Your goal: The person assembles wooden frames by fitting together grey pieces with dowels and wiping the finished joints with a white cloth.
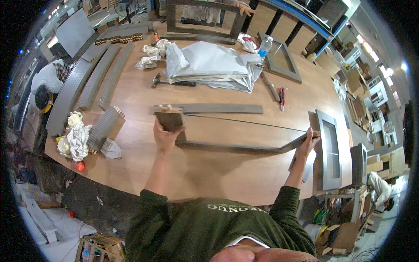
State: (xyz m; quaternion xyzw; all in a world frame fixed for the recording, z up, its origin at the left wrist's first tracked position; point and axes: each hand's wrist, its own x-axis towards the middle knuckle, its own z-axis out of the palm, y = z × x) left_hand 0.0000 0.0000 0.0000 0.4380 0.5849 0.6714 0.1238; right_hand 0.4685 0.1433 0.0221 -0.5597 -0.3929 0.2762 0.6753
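Between my hands is a partly assembled grey wooden frame (227, 147), held tilted above the table. A thin dark straight edge, apparently of a glass pane (244, 122), spans its open side. My left hand (166, 134) is closed round the left end piece, where pale dowels stick out at the top. On the right end piece, my right hand (308, 142) grips near the tip. Just beyond the frame lies a loose grey wooden rail (222, 108). Whether the frame's lower side touches the table is unclear.
White-wrapped sheets (209, 63), a hammer (174, 82), a red utility knife (282, 99) and a water bottle (265, 46) lie or stand farther back. Grey rails (89, 76) and crumpled paper (78, 139) occupy the left. A finished frame (323, 148) lies right. Another person's hand (245, 8) is across the table.
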